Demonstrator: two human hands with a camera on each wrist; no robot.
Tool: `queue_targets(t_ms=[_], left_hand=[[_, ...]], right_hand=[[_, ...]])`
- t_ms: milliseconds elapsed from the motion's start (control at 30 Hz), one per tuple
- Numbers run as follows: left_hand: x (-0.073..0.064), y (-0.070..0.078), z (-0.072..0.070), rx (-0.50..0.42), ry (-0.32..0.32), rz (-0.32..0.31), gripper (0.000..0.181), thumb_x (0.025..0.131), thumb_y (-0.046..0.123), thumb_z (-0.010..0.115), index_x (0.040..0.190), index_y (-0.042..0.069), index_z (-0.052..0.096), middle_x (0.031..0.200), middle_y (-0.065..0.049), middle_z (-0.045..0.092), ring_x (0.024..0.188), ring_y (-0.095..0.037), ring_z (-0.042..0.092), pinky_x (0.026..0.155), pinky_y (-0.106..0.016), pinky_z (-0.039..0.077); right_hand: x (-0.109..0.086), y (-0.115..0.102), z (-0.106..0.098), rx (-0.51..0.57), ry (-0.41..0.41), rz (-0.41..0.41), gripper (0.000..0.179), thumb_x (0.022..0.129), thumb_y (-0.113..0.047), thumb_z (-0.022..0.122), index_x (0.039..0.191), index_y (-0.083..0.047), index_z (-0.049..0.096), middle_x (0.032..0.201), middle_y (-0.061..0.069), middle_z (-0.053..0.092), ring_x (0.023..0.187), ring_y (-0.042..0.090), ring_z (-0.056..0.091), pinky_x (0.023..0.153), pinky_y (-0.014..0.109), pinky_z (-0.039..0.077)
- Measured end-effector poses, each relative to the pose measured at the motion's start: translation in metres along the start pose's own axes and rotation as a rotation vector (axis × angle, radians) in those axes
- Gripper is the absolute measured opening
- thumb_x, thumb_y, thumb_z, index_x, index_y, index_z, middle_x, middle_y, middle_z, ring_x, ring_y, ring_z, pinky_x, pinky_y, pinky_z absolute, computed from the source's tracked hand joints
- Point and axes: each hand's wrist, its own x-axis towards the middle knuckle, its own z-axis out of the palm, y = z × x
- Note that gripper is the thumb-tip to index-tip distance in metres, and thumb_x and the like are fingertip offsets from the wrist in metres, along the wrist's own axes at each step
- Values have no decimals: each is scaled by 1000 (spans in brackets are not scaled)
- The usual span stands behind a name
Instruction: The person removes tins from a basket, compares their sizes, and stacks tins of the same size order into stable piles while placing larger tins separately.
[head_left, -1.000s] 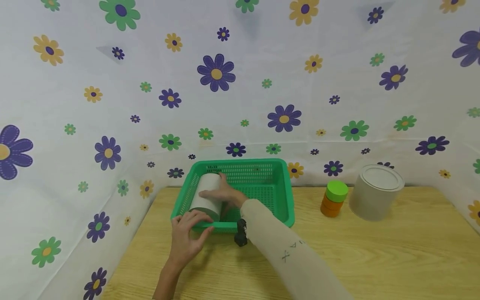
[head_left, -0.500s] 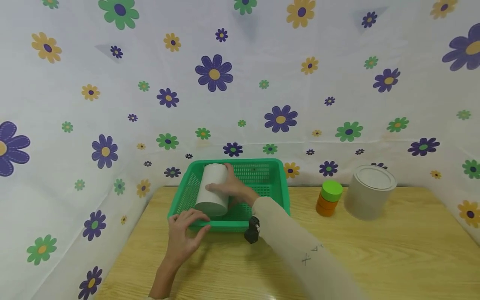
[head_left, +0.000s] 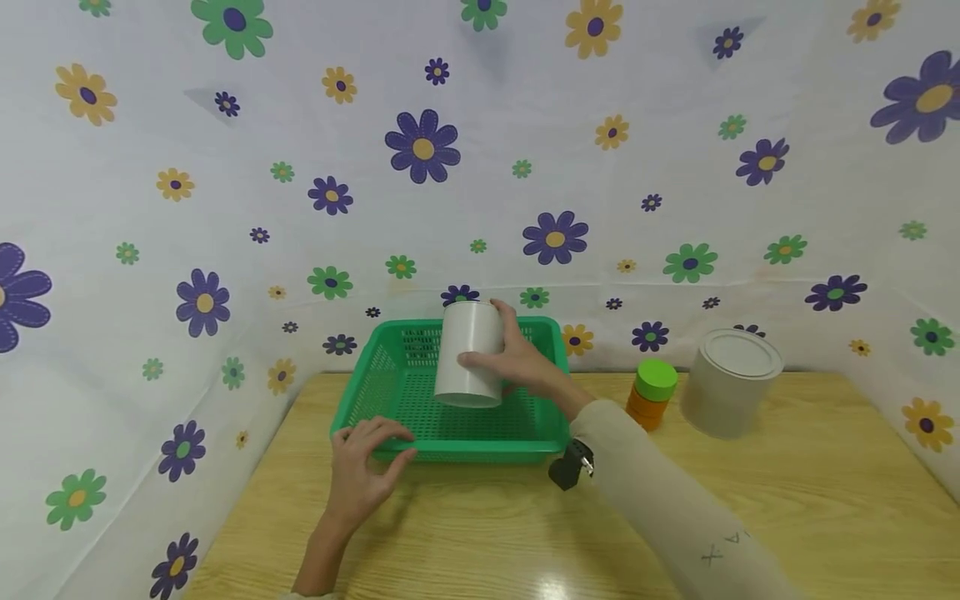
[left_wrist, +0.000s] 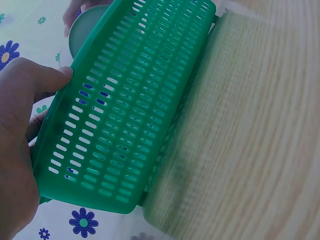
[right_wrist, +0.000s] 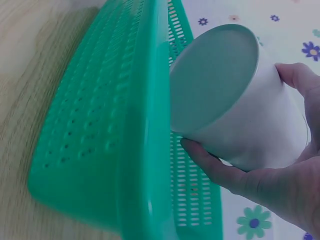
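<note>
A white cylindrical can (head_left: 467, 354) is tilted over the green plastic basket (head_left: 465, 450), raised off its floor. My right hand (head_left: 519, 360) grips the can from the right side, thumb on the near side. In the right wrist view the can's flat round end (right_wrist: 215, 75) faces the basket wall, with thumb and fingers round the can's sides. My left hand (head_left: 362, 469) holds the basket's front rim near its left corner. The left wrist view shows the thumb on one side of that rim and fingers behind it.
Right of the basket, an orange jar with a green lid (head_left: 651, 393) stands on the wooden table (head_left: 480, 533). A larger white can (head_left: 733, 383) with a lid stands beside it. A flower-patterned cloth (head_left: 480, 192) hangs behind and at the sides.
The white can, held by my right hand, has moved up and to the right from the basket's left side. My left hand has stayed at the front rim.
</note>
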Motion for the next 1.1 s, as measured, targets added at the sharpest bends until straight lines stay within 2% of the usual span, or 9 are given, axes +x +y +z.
queue_targets(t_ms=[200, 367, 500, 733, 933, 1100], left_hand=[[1, 1, 0, -2, 5, 7, 19, 83, 14, 85, 98, 21, 75, 102, 10, 70, 98, -18, 61, 88, -48, 22], [1, 3, 0, 9, 8, 7, 18, 83, 14, 85, 97, 18, 75, 100, 9, 70, 97, -18, 61, 87, -48, 23], [0, 4, 0, 2, 6, 3, 17, 83, 13, 85, 97, 15, 76, 101, 9, 70, 98, -18, 61, 88, -49, 23], [0, 6, 1, 3, 7, 2, 19, 82, 13, 85, 98, 17, 75, 101, 9, 70, 98, -18, 61, 88, -49, 23], [-3, 4, 4, 13, 7, 1, 21, 81, 12, 86, 97, 21, 75, 100, 9, 70, 96, -17, 61, 87, -49, 23], [-1, 3, 3, 18, 16, 5, 23, 80, 11, 86, 97, 22, 75, 99, 9, 71, 95, -18, 61, 87, -48, 23]], right_hand=[[-19, -7, -16, -67, 33, -76, 109, 87, -33, 83, 161, -40, 3, 144, 27, 39, 116, 48, 58, 66, 51, 59], [-34, -11, -23, -136, 42, -167, 109, 89, -30, 82, 162, -35, 2, 147, 27, 38, 121, 48, 56, 77, 55, 57], [-49, -13, -27, -139, 60, -226, 109, 89, -27, 82, 162, -33, 1, 148, 25, 36, 122, 46, 54, 82, 55, 57], [-81, -18, -39, -155, 120, -291, 108, 87, -27, 83, 160, -40, 4, 148, 21, 37, 121, 45, 54, 79, 51, 58], [-115, -15, -54, -200, 200, -322, 109, 86, -25, 85, 158, -47, 5, 150, 22, 35, 119, 50, 57, 78, 52, 58], [-141, -8, -67, -214, 272, -363, 110, 86, -19, 85, 160, -42, 6, 155, 21, 32, 118, 51, 58, 73, 49, 60]])
